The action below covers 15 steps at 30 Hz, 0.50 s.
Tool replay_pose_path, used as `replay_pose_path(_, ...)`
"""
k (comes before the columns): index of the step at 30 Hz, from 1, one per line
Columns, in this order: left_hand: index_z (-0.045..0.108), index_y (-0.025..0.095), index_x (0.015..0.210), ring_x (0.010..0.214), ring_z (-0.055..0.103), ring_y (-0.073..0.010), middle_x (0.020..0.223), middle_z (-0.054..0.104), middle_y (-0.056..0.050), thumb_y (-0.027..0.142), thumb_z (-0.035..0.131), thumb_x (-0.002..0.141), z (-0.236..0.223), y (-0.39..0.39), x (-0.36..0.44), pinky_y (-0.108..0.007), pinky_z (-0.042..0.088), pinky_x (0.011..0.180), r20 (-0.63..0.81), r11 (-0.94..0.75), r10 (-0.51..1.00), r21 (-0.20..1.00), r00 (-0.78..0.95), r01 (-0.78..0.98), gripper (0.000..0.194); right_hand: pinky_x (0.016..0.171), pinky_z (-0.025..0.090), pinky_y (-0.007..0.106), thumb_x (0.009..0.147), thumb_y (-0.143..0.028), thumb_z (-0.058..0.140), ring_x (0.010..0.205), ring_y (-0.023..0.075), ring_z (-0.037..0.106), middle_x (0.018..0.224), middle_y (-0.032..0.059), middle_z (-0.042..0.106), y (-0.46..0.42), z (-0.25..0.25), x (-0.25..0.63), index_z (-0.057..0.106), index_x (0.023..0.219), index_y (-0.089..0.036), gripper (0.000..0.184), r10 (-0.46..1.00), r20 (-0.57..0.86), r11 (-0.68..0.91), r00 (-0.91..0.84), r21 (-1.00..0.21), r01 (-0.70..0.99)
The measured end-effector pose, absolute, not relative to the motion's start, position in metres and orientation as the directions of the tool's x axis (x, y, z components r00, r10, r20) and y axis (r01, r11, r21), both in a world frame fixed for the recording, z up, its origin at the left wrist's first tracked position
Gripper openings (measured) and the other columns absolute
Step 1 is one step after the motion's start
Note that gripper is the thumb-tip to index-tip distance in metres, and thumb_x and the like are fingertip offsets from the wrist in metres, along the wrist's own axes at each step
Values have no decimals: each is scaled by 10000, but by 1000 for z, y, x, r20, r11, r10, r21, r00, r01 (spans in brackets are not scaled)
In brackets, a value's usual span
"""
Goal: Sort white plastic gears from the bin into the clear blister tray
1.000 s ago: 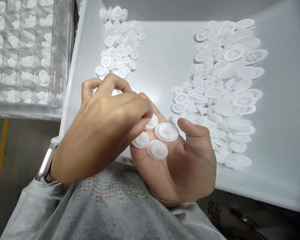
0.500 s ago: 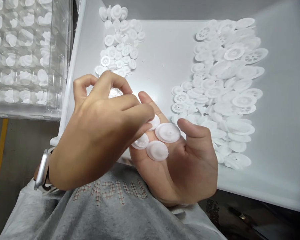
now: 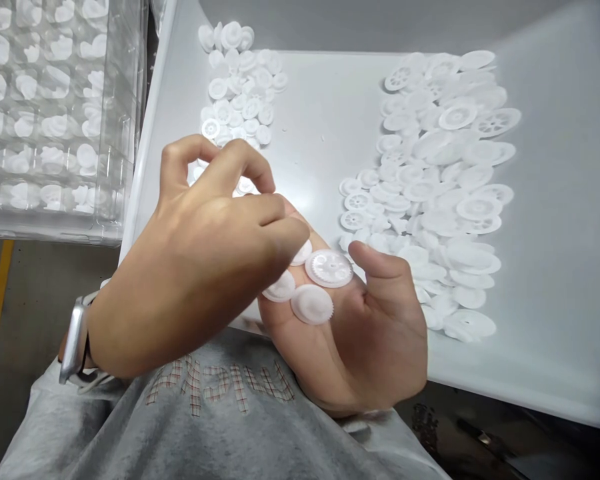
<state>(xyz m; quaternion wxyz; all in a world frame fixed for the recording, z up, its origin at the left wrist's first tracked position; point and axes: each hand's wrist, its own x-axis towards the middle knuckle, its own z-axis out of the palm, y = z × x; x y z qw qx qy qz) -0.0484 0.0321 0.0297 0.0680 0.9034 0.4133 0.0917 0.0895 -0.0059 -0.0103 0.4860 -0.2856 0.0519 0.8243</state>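
My right hand [image 3: 375, 347] lies palm up and carries several white plastic gears. One large gear [image 3: 329, 268] shows a toothed ring and holes near my thumb. A smaller, smooth-faced gear [image 3: 312, 305] rests just below it, and another gear [image 3: 280, 287] sits at the palm's left edge. A further gear [image 3: 303, 253] is partly covered by my left hand [image 3: 205, 247]. That left hand arches over the palm, thumb and forefinger closed; its fingertips are hidden, so what they pinch cannot be made out.
A white bin [image 3: 310, 160] holds a pile of small gears [image 3: 245, 87] on its left and a heap of larger gears [image 3: 440, 180] on its right. Left of the bin stands a clear compartment tray [image 3: 113, 230] with white parts. A watch [image 3: 73, 340] is on my left wrist.
The large gear on my palm showed a smooth face before; now its toothed, holed side faces up. Both hands stay close together, my left fingers shifting slightly over the palm.
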Motion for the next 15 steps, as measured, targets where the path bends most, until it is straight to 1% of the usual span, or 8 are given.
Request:
replay_pose_path(3, 591, 177, 664, 1088, 599, -249, 666, 613, 35, 89, 440, 889, 33, 33, -45, -564, 371, 984, 126, -662, 750, 157, 650, 733, 286, 1045, 472, 244, 848, -418, 463, 912, 93, 643, 961, 15, 650, -6, -10, 89, 630, 1101, -222, 361, 778, -510, -507, -367, -164, -846)
replay_pose_path(4, 576, 169, 636, 1085, 602, -243, 637, 589, 37, 57, 411, 878, 34, 33, -44, -559, 377, 987, 133, -669, 743, 137, 656, 731, 314, 1034, 482, 244, 845, -414, 469, 885, 92, 640, 920, -1, 646, -6, -10, 89, 644, 1052, -235, 325, 778, -511, -503, -365, -159, -850)
replay_pose_path(6, 561, 162, 598, 1075, 608, -216, 605, 551, 45, 15, 347, 859, 36, 34, -40, -541, 388, 1003, 129, -676, 737, 109, 664, 729, 368, 1011, 517, 294, 834, -418, 475, 903, 116, 642, 884, -19, 642, -7, -10, 88, 656, 1014, -262, 299, 775, -522, -501, -355, -167, -849)
replay_pose_path(8, 561, 164, 585, 1083, 608, -187, 599, 537, 51, -14, 288, 844, 38, 35, -37, -521, 385, 1027, 83, -664, 747, 99, 659, 741, 416, 993, 542, 360, 829, -425, 473, 992, 156, 642, 879, -20, 646, -7, -10, 87, 656, 1051, -278, 323, 768, -542, -506, -341, -188, -842)
replay_pose_path(9, 553, 164, 575, 1088, 606, -181, 594, 531, 52, -22, 273, 836, 39, 36, -36, -518, 382, 1033, 63, -662, 749, 100, 659, 743, 425, 988, 547, 379, 825, -428, 478, 1030, 172, 637, 839, -17, 641, -7, -10, 87, 654, 1071, -276, 339, 767, -545, -507, -337, -195, -840)
replay_pose_path(11, 541, 164, 569, 1096, 602, -178, 597, 533, 50, -25, 267, 822, 39, 36, -36, -514, 373, 1040, 28, -665, 745, 106, 666, 740, 418, 991, 546, 379, 820, -433, 499, 1066, 181, 630, 746, -14, 614, -7, -11, 87, 653, 1095, -265, 357, 771, -545, -502, -330, -201, -841)
replay_pose_path(12, 540, 164, 573, 1093, 602, -177, 601, 535, 49, -19, 266, 821, 38, 37, -37, -513, 371, 1038, 33, -670, 741, 109, 671, 734, 412, 996, 542, 371, 818, -432, 508, 1076, 178, 627, 742, -13, 612, -7, -11, 87, 650, 1107, -261, 365, 773, -542, -501, -329, -204, -841)
replay_pose_path(15, 573, 174, 631, 1088, 601, -180, 651, 566, 42, 40, 278, 859, 34, 37, -42, -515, 357, 1043, 58, -681, 731, 127, 680, 722, 396, 1008, 531, 371, 834, -426, 485, 1112, 173, 619, 904, 7, 648, -7, -12, 88, 615, 1195, -275, 413, 776, -542, -502, -324, -219, -837)
